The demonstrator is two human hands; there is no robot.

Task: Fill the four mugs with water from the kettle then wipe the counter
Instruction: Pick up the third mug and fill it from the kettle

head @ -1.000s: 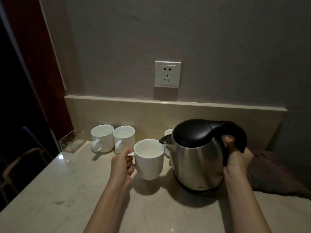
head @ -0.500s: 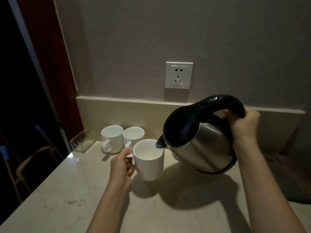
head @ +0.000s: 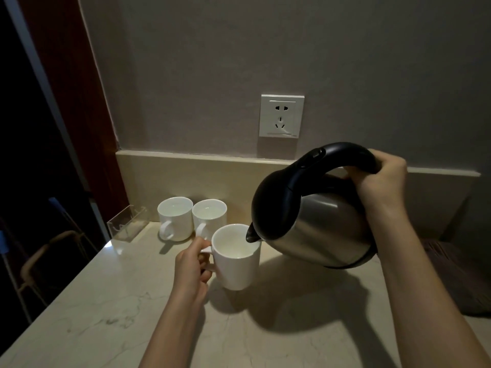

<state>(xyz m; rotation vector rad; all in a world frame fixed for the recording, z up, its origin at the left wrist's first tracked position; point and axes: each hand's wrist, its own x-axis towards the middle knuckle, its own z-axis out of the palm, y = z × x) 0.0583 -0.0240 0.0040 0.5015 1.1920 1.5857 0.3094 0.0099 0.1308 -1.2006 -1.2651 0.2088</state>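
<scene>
Now: kettle spout over the raised mug

Nearest, the marble tabletop point(head: 111, 322) carries dark shadows of the raised things. Above it the left hand point(head: 191, 264) curls its fingers round the handle of a white mug point(head: 236, 257), holding it clear of the tabletop. The right hand point(head: 382, 179) is wrapped round the black handle of a stainless steel kettle point(head: 316, 221), which is tilted forward in the air, its dark spout dipping just inside the mug's far rim. Whether water runs cannot be told in the dim light. Beyond the left hand, two more white mugs point(head: 175, 217) point(head: 210, 216) stand side by side on the tabletop near the backsplash, with a clear acrylic holder point(head: 127, 224) to their left. At the right edge lies a dark folded cloth point(head: 457, 274). Farthest, a white wall socket point(head: 281, 116) sits on the grey wall.
</scene>
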